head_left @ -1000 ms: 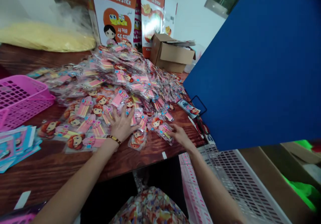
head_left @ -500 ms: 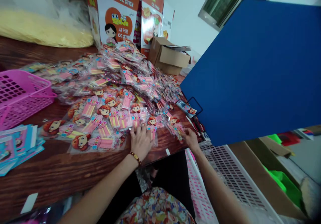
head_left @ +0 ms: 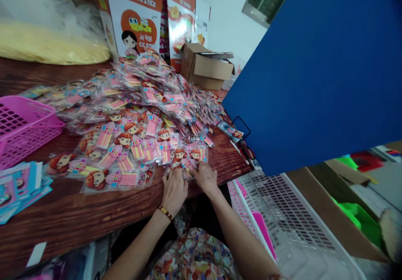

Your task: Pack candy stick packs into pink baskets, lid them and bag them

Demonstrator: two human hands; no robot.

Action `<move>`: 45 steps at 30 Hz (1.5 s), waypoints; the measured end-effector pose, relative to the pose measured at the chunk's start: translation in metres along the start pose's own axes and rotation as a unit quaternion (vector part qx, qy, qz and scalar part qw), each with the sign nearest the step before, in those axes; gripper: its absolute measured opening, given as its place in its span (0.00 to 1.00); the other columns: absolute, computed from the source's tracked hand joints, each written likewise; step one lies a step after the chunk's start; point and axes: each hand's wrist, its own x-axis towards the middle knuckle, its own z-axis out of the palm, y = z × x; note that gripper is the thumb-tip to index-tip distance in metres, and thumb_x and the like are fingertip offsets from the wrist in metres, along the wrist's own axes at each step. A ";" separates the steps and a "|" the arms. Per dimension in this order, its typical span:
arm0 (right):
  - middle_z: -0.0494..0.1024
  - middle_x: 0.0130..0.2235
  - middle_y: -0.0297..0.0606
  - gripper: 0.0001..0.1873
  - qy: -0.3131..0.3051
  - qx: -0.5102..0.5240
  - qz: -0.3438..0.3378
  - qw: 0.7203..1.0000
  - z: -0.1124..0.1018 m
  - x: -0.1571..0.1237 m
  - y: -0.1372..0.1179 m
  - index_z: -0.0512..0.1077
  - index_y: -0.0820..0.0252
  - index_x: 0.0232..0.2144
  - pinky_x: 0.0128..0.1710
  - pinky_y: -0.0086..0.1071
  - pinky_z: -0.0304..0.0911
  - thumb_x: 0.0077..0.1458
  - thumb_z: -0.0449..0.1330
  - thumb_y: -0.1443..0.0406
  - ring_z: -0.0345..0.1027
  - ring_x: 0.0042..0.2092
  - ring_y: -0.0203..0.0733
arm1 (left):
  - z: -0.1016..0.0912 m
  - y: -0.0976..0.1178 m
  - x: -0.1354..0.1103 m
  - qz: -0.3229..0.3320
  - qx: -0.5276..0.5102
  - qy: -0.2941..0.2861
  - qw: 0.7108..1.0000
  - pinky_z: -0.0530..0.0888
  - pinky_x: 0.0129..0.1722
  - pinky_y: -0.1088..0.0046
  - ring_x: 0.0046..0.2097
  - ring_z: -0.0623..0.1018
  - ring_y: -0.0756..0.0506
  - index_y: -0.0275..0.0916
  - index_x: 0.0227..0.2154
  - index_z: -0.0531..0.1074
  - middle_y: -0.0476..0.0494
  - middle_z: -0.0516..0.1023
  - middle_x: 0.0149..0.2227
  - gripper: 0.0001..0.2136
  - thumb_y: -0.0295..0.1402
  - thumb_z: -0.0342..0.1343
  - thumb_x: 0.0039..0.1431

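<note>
Clear plastic packets (head_left: 125, 163) with a cartoon red-haired figure, the word "Stick" and pink and yellow sticks lie spread over the dark wood table. At the near edge, my left hand (head_left: 175, 189), with a beaded bracelet at its wrist, curls its fingers on the lower edge of a stick packet (head_left: 178, 156). Close beside it, my right hand (head_left: 206, 177) pinches another stick packet (head_left: 195, 154), its fingertips partly hidden. These two packets lie side by side and overlap. Behind them rises a large heap of similar packets (head_left: 138, 83).
A pink basket (head_left: 34, 123) and blue-and-pink cards (head_left: 23, 188) stand at left. Printed cartons (head_left: 135, 24) and an open cardboard box (head_left: 209, 68) are at the back. A big blue panel (head_left: 314, 75) fills the right, with scissors (head_left: 246, 150) near it and a white crate (head_left: 282, 213) below.
My right hand has moved left with a packet, from the table's right side to beside my left hand. My left hand has drawn slightly nearer to me. The camera view has shifted a little.
</note>
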 end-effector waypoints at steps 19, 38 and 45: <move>0.74 0.53 0.57 0.30 -0.028 -0.025 0.062 0.997 0.007 0.000 -0.013 0.69 0.63 0.49 0.56 0.57 0.51 0.50 0.64 0.51 0.66 0.57 0.61 | -0.016 -0.012 -0.040 0.191 -0.014 -0.016 0.981 0.56 0.62 0.47 0.62 0.67 0.39 0.36 0.56 0.66 0.36 0.75 0.55 0.18 0.27 0.46 0.64; 0.80 0.37 0.39 0.23 0.040 0.253 -0.056 0.965 -0.026 0.027 0.067 0.73 0.62 0.41 0.40 0.36 0.68 0.45 0.64 0.55 0.74 0.39 0.46 | -0.023 -0.007 -0.038 0.196 -0.086 -0.043 0.976 0.61 0.62 0.51 0.57 0.72 0.41 0.39 0.48 0.72 0.40 0.76 0.53 0.12 0.32 0.48 0.65; 0.80 0.34 0.37 0.12 0.030 0.175 -0.034 0.984 -0.004 0.040 0.080 0.77 0.56 0.34 0.42 0.34 0.62 0.43 0.66 0.62 0.72 0.42 0.48 | -0.019 0.003 -0.034 0.116 0.017 -0.002 0.993 0.57 0.64 0.42 0.64 0.64 0.33 0.41 0.53 0.72 0.38 0.69 0.61 0.16 0.35 0.52 0.63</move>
